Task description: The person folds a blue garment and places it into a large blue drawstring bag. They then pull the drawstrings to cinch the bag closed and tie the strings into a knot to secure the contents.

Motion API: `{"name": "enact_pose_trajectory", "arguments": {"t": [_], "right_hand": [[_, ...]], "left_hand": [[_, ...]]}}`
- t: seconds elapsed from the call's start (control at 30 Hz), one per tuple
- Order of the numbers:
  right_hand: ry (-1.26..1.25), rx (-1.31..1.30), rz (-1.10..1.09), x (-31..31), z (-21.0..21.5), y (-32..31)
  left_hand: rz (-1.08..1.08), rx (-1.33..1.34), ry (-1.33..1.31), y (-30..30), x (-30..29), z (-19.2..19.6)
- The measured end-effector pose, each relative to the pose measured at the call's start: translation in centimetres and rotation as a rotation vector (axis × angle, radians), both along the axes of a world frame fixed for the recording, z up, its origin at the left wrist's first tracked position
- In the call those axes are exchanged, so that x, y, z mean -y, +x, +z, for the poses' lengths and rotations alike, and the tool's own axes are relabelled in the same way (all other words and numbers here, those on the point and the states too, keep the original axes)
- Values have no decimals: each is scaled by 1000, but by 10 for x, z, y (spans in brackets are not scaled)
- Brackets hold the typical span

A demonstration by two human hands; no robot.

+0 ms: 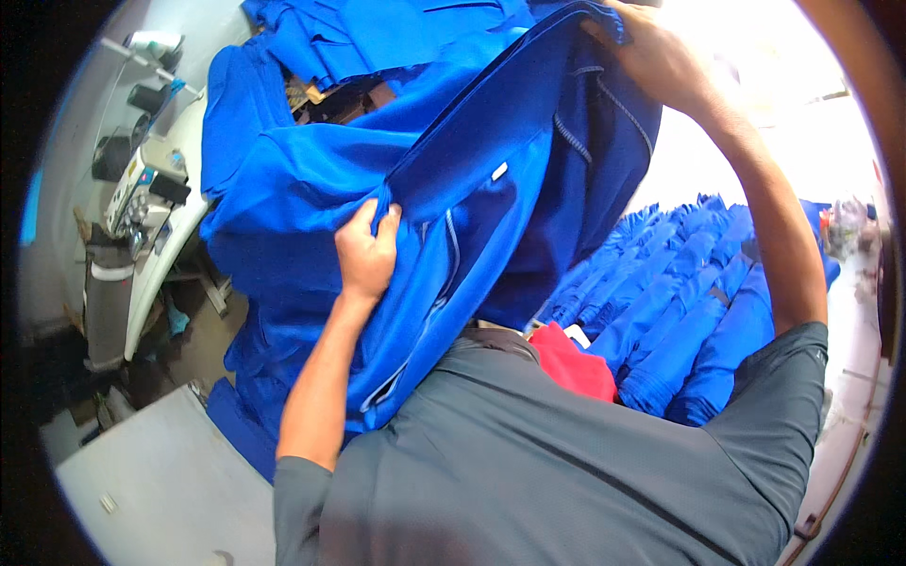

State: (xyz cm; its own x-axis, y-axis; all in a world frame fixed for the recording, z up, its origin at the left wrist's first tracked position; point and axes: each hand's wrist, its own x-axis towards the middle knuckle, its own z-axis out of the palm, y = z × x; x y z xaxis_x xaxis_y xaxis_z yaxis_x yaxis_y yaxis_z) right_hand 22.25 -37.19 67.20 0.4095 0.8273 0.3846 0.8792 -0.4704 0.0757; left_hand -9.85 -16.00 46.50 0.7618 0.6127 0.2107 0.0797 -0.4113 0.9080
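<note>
Stretched up between my two hands is a large blue garment [481, 141] with pale overlocked seams and a small white tag on its inner side. My left hand [366, 250] is closed, pinching a fold along the garment's edge near the middle of the view. Raised at the upper right, my right hand [656, 57] grips the other end of that edge; the bright background partly washes out its fingers. Lower folds of the garment hang down in front of my body and over my lap.
A sewing machine [146, 189] stands on a white curved table [179, 245] at the left. More blue cloth [377, 33] is heaped at the far side. To the right lie rows of bundled blue pieces [679, 292] beside a red cloth [574, 363]. A pale board [156, 472] fills the lower left.
</note>
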Motion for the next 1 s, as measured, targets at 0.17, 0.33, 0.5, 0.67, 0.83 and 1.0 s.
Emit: {"name": "enact_pose_trajectory", "arguments": {"t": [0.17, 0.33, 0.5, 0.67, 0.83, 1.0], "right_hand": [[-106, -322, -216, -36, -94, -40], [63, -493, 112, -54, -147, -110], [295, -256, 216, -18, -65, -37], [324, -68, 304, -11, 17, -59], [198, 10, 328, 5, 93, -110], [59, 112, 705, -119, 94, -244]], "left_hand": [[123, 6, 179, -32, -115, 146], [84, -11, 377, -134, -77, 223], [14, -64, 202, -133, -55, 190], [-51, -98, 90, -186, 15, 159], [-116, -325, -652, -191, 44, 61], [248, -224, -798, -199, -33, -10]]}}
